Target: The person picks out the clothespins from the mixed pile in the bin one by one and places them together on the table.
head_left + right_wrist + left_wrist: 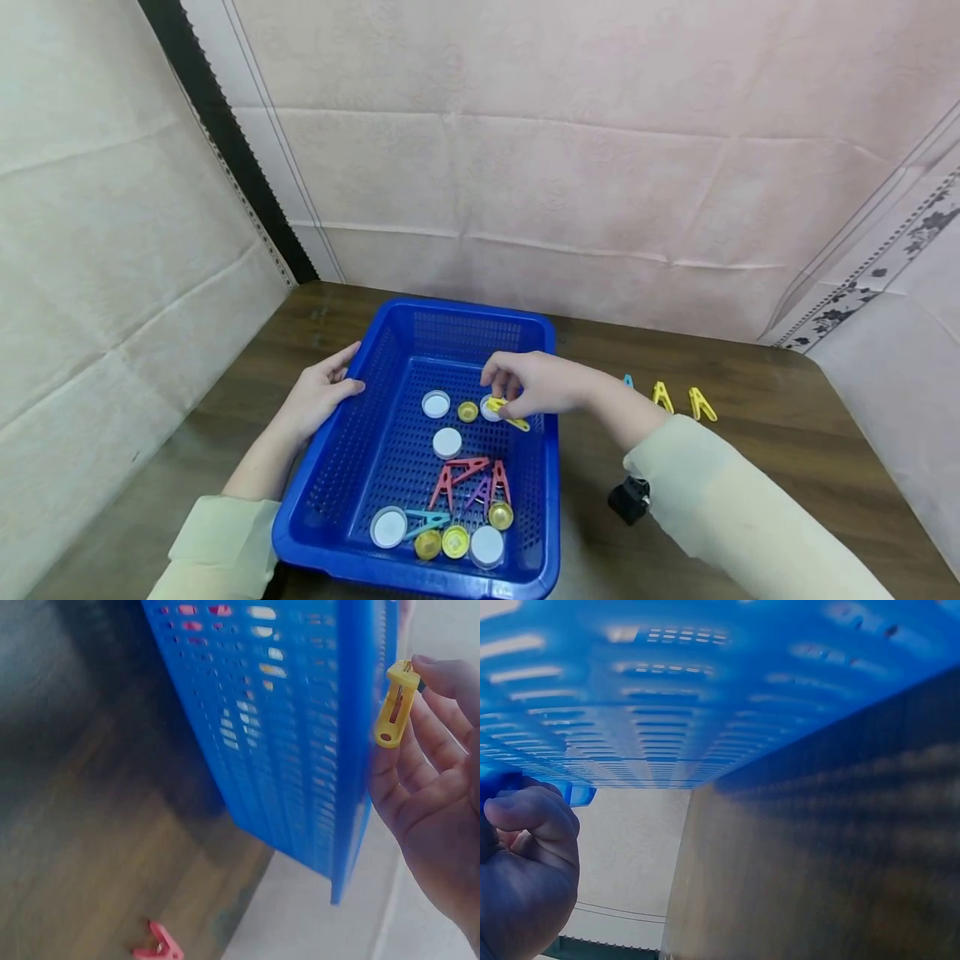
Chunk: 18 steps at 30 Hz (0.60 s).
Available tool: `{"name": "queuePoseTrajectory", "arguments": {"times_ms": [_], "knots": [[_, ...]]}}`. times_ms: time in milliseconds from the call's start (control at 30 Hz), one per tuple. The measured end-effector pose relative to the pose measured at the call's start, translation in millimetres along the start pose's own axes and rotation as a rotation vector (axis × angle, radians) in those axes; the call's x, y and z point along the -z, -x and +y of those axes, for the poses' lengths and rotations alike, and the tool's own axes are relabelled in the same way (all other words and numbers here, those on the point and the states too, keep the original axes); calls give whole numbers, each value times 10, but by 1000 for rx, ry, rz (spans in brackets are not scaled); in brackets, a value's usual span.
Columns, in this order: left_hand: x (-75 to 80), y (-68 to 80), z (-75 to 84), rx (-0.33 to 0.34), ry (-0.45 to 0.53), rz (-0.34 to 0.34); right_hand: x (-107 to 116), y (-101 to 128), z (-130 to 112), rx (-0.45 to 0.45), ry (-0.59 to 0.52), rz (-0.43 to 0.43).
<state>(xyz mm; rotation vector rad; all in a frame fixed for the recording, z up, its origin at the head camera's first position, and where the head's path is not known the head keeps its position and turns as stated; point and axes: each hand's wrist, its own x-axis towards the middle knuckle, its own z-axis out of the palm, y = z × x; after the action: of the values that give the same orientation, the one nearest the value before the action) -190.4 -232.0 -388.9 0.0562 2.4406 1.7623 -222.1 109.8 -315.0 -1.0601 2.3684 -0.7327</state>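
Pinched between thumb and fingertips, a yellow clothespin (510,412) hangs from the right hand (528,385) over the far right part of the blue basket (352,454), just above a white cap (489,408) on the basket floor. Nearer the person, more caps and pink pegs (468,479) lie inside. Curled fingers of the left hand (318,398) grip the basket's left rim. Farther right, two yellow pegs (682,402) lie on the wooden table (750,450).

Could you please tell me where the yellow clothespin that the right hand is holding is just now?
The yellow clothespin is pinched in the right hand, over the far right of the blue basket, beside a white cap.
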Motion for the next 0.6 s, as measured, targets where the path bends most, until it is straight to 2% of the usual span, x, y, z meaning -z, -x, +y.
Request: {"name": "queuePoseTrajectory", "arguments": {"times_ms": [267,600], "knots": [[1,3,-11,-10,-21,5,157,214,83,-25,28,44],[10,-38,-40,0,-15,5,220,546,373,-73,-6,147]]}}
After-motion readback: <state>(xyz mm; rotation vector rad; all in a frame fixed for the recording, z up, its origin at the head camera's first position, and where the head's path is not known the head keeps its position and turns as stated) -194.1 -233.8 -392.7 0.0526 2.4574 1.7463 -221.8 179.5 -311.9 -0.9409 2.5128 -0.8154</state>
